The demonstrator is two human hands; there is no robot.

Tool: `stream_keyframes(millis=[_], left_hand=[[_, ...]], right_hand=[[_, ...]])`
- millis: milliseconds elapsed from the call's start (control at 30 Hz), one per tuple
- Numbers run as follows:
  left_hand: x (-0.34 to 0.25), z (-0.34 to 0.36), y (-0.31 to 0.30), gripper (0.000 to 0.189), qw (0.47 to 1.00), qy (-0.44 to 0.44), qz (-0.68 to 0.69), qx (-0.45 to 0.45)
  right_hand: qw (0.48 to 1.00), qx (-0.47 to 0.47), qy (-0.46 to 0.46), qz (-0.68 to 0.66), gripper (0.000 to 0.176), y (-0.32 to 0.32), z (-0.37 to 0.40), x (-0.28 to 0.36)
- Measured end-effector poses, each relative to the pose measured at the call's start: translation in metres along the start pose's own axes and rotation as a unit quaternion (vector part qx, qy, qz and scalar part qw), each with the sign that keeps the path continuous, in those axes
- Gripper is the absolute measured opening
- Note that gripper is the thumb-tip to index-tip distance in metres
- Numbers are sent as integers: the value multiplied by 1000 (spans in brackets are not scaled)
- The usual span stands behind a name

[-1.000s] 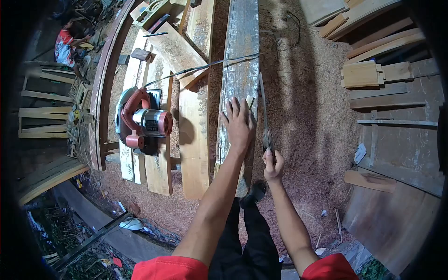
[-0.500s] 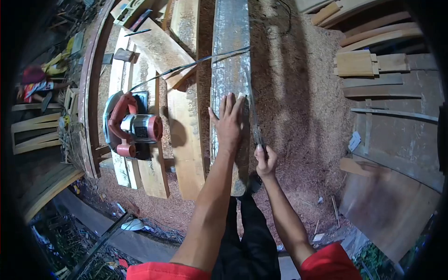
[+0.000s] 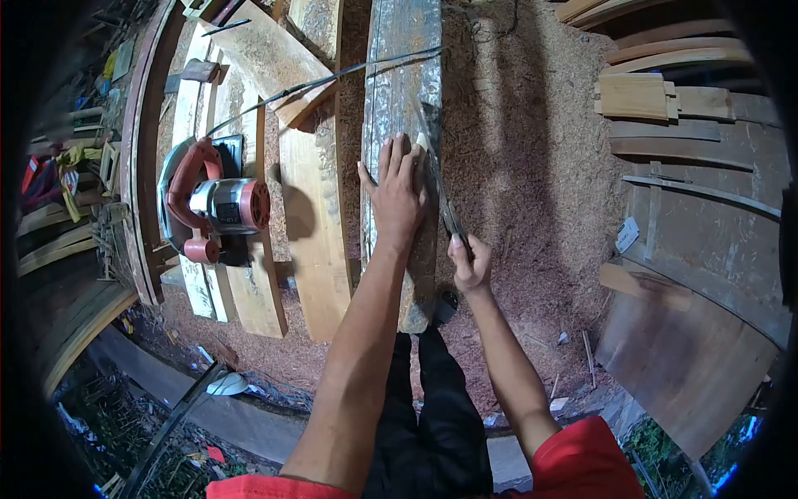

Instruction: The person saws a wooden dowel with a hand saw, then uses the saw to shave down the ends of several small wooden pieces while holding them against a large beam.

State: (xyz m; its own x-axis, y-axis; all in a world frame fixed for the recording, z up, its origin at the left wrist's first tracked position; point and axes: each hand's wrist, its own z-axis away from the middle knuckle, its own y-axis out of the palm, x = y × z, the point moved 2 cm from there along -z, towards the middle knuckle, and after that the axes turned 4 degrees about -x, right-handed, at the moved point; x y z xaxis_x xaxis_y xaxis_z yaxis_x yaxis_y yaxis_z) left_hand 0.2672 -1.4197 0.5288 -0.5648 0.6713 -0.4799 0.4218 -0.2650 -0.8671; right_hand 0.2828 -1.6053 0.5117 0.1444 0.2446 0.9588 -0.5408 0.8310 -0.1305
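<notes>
My left hand (image 3: 394,200) lies palm down on a worn, paint-stained plank (image 3: 405,62), its fingers stretched out and spread. Beside the index fingertip shows a small pale piece (image 3: 422,141), like wood, mostly hidden by the hand. The left thumb is out of sight. At the plank's right edge my right hand (image 3: 471,264) is wrapped round the dark handle of a long-bladed knife (image 3: 446,212). Its narrow blade slants up and left past the left hand, and its upper part is blurred over the plank.
A red-handled circular saw (image 3: 218,204) sits on boards to the left, its black cord (image 3: 312,84) running across to the plank. A cut board (image 3: 266,62) lies slanted above it. Sawdust (image 3: 524,191) covers the ground at right, with stacked wood pieces (image 3: 636,96) and a flat panel (image 3: 690,366) beyond.
The knife has tilted from lying along the plank's right edge to slanting over the plank. My left hand stays on the plank. The whole view has shifted slightly.
</notes>
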Motion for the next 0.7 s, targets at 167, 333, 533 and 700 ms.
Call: stream_keyframes(millis=[167, 333, 533, 700], left_hand=[[-2, 1, 4, 41, 1000, 9, -26, -9], [0, 1, 7, 41, 1000, 13, -20, -10], [1, 5, 8, 42, 1000, 12, -25, -4], [2, 0, 9, 42, 999, 30, -1, -12]], right_hand=[[1000, 1, -9, -4, 37, -8, 9, -4], [999, 6, 0, 52, 36, -20, 30, 12], [1000, -15, -4, 23, 36, -22, 33, -8], [996, -18, -69, 58, 36, -26, 30, -8]])
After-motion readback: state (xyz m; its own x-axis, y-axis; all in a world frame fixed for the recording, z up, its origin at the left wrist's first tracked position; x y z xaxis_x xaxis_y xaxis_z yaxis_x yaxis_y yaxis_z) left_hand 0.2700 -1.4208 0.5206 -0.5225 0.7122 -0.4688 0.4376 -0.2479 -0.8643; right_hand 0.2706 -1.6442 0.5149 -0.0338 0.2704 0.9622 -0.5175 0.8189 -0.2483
